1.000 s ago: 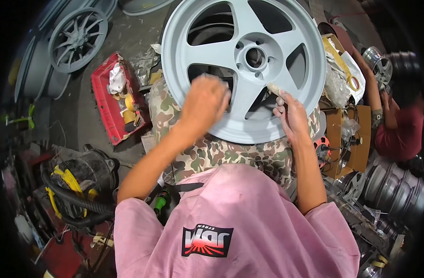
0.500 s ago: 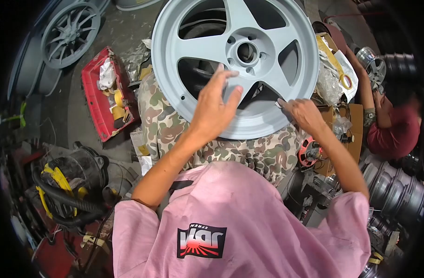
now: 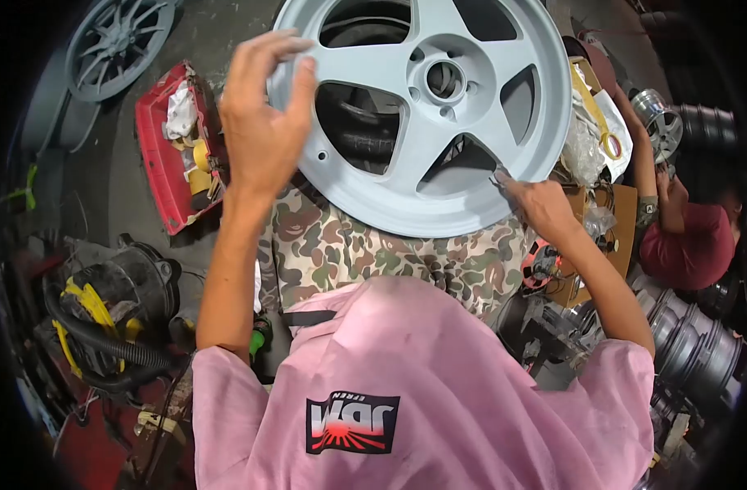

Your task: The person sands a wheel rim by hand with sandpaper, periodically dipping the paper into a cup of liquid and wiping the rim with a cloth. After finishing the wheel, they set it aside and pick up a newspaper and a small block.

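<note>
A light grey five-spoke wheel rim (image 3: 443, 184) rests in front of me, its lower edge over camouflage trousers (image 3: 341, 245). My left hand (image 3: 263, 122) is raised at the wheel's left edge, fingers apart and holding nothing, overlapping the outer lip in this view. At the lower right lip, my right hand (image 3: 541, 208) has its fingers curled in, fingertips right at the inner edge. A small greyish piece shows at those fingertips; I cannot tell what it is. Behind the spoke openings a dark tyre (image 3: 357, 135) is visible.
Left of the wheel lies a red bin (image 3: 162, 155) with tape rolls and paper. A black vacuum (image 3: 128, 286) with a hose stands lower left. On the right are a cardboard box (image 3: 622, 237), a yellow tape roll (image 3: 610, 145), stacked wheels (image 3: 696, 335) and a crouching person (image 3: 688, 245).
My left hand has moved from the lower spokes up and left to the wheel's outer edge. The right hand stays at the lower right lip. The view has shifted slightly.
</note>
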Demonstrator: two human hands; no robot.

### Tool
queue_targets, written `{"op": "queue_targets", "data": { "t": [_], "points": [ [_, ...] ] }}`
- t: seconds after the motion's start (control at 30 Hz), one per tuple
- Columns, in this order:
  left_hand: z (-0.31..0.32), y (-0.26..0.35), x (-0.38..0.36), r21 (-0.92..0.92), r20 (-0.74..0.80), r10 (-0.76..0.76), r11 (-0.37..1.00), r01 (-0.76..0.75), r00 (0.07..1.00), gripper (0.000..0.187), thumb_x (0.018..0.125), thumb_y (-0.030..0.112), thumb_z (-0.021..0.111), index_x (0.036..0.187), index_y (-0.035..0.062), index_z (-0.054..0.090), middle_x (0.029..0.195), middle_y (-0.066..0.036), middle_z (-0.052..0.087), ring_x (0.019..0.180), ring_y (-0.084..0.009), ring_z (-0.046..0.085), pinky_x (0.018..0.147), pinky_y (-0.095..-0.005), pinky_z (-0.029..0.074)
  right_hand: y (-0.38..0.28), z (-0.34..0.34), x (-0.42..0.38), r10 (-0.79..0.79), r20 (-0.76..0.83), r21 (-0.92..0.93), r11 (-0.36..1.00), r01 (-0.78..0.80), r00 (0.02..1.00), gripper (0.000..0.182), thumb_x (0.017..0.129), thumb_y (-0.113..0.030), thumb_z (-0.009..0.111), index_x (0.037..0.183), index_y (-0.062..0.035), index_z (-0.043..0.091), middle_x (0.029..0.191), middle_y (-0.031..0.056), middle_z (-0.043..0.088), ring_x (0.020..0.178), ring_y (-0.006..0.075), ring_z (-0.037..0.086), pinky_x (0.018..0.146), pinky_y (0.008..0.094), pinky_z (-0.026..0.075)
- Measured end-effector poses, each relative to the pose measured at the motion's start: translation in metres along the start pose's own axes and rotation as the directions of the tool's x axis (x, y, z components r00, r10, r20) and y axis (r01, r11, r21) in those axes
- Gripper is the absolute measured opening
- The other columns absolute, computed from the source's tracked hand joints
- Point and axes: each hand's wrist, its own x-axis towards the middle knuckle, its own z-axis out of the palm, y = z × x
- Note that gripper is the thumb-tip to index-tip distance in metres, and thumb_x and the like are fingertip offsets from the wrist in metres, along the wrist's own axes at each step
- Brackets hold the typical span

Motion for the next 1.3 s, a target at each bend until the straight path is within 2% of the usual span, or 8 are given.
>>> {"op": "queue_targets", "data": {
  "t": [0.2,0.27,0.4,0.43,0.67,0.8,1.13,1.3],
  "points": [
    [0.007,-0.055,0.026,0.308,-0.094,0.213,0.935,-0.175,0.972,0.027,0.093,0.014,0.073,0.115,0.0008,0.071,0.119,-0.017,0.065,0.1,-0.0326,0.069,0.089,-0.0389,0.054,0.015,0.012,0.004,-0.039,-0.086,-0.155,0.988,0.026,0.996,0.059,0.09,-0.006,0.058,0.148,-0.012,0.054,0.08,0.0094,0.07,0.067,0.0257,0.071,0.059,0.039,0.055],
    [0.008,-0.062,0.031,0.21,-0.013,-0.205,0.956,0.203,0.979,0.045,0.095,0.028,0.076,0.13,0.0027,0.067,0.126,-0.016,0.066,0.111,-0.0313,0.067,0.095,-0.0381,0.053,0.012,-0.004,-0.001,-0.032,0.052,-0.257,0.965,0.045,0.998,0.062,0.091,-0.006,0.057,0.152,-0.0153,0.051,0.085,0.006,0.068,0.065,0.0201,0.068,0.059,0.0364,0.053],
    [0.039,-0.105,0.054,0.275,0.097,-0.084,0.96,0.054,0.992,0.055,0.095,0.043,0.072,0.132,0.0023,0.066,0.116,-0.021,0.073,0.099,-0.033,0.072,0.088,-0.0391,0.054,0.012,-0.03,0.063,-0.26,-0.009,-0.437,0.87,0.229,0.966,0.061,0.092,-0.007,0.056,0.153,-0.0166,0.051,0.086,0.0047,0.066,0.063,0.0194,0.067,0.057,0.0343,0.052],
    [0.047,-0.1,0.057,0.207,0.09,-0.197,0.963,0.175,0.976,0.047,0.093,0.029,0.072,0.129,0.0012,0.062,0.122,-0.028,0.068,0.118,-0.0423,0.065,0.101,-0.0471,0.049,0.008,-0.034,0.077,-0.369,-0.125,-0.496,0.827,0.264,0.921,0.058,0.093,-0.009,0.056,0.15,-0.0173,0.055,0.085,0.0048,0.066,0.062,0.0192,0.066,0.055,0.0343,0.051],
    [0.053,-0.103,0.057,0.215,0.101,-0.171,0.966,0.146,0.98,0.032,0.095,0.025,0.069,0.112,-0.0025,0.069,0.107,-0.027,0.072,0.108,-0.0457,0.067,0.093,-0.0495,0.051,0.015,-0.039,0.038,-0.137,0.218,-0.417,0.882,0.219,0.966,0.054,0.096,-0.009,0.054,0.15,-0.0159,0.055,0.076,0.0029,0.065,0.062,0.0178,0.067,0.051,0.033,0.048],
    [0.045,-0.114,0.057,0.186,0.16,-0.271,0.953,0.241,0.949,0.043,0.095,0.035,0.069,0.122,0.0015,0.069,0.106,-0.024,0.074,0.103,-0.0389,0.07,0.091,-0.0449,0.053,0.001,-0.056,0.083,-0.364,0.02,-0.509,0.798,0.323,0.931,0.052,0.097,-0.009,0.052,0.149,-0.016,0.055,0.084,0.0037,0.065,0.064,0.0175,0.066,0.056,0.0322,0.049],
    [0.048,-0.111,0.058,0.187,0.175,-0.295,0.947,0.262,0.939,0.047,0.096,0.042,0.07,0.128,0.0065,0.071,0.097,-0.018,0.077,0.087,-0.0247,0.074,0.083,-0.0384,0.055,-0.005,-0.009,0.031,-0.133,-0.235,-0.384,0.923,0.034,0.963,0.068,0.089,-0.011,0.059,0.156,-0.0103,0.046,0.091,0.0049,0.064,0.073,0.0183,0.067,0.071,0.0334,0.054],
    [0.046,-0.117,0.056,0.179,0.126,-0.229,0.962,0.205,0.965,0.045,0.094,0.041,0.069,0.118,0.0024,0.072,0.102,-0.025,0.073,0.096,-0.0441,0.07,0.085,-0.048,0.053,-0.002,-0.016,0.028,-0.145,-0.144,-0.282,0.954,0.1,0.979,0.064,0.088,-0.01,0.061,0.151,-0.0096,0.052,0.086,0.007,0.067,0.069,0.022,0.07,0.067,0.0379,0.056]
  ]
}}
